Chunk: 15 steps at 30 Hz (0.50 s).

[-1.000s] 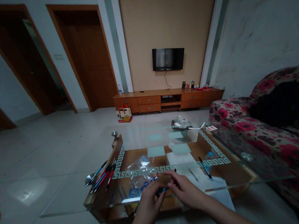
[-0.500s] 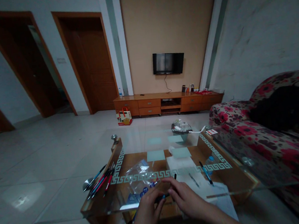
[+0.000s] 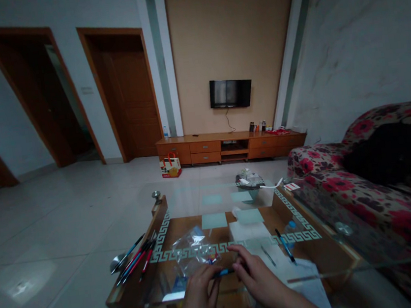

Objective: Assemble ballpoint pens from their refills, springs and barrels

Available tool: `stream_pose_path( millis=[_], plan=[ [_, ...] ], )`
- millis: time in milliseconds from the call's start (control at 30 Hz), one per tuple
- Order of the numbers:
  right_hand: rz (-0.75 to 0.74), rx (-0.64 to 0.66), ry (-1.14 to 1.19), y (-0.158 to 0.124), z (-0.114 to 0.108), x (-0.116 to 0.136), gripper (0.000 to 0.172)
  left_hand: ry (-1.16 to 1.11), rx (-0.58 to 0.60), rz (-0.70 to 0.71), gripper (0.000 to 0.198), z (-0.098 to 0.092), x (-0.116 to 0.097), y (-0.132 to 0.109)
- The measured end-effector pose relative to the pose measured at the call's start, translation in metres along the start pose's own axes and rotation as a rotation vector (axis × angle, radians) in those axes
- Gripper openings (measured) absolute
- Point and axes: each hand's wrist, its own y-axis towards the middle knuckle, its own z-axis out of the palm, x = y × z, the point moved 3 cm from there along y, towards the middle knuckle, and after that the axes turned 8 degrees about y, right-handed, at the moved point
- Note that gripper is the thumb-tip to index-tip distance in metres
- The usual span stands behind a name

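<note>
Both my hands meet over the near edge of a glass coffee table (image 3: 311,235). My left hand (image 3: 199,293) and my right hand (image 3: 254,277) are each closed on an end of a blue pen (image 3: 224,272) held level between them. A crumpled clear plastic bag (image 3: 194,247) lies just beyond my left hand. Another blue pen (image 3: 285,246) and a thin dark pen (image 3: 267,255) rest on white paper (image 3: 305,278) right of my right hand.
Several red and blue pens (image 3: 134,258) lie at the table's left edge. A folded white cloth (image 3: 249,229) and a bowl with wrappers (image 3: 250,181) sit farther back. A floral sofa (image 3: 380,193) stands right. A TV (image 3: 230,93) hangs above a wooden cabinet (image 3: 230,146).
The view has tilted up slightly, so the table and hands sit lower in the picture. Both hands keep hold of the blue pen with little movement.
</note>
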Motion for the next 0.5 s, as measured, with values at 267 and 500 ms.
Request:
stream_pose_path(
  millis=[267,500],
  plan=[
    [-0.015,0.014,0.007,0.001,0.003,-0.003,0.042,-0.037,0.015,-0.009,0.028,0.000,0.002,-0.001],
    [0.062,-0.166,-0.090,0.008,-0.010,-0.026,0.063,-0.049,-0.055,-0.028,0.026,-0.005,0.002,0.001]
  ],
)
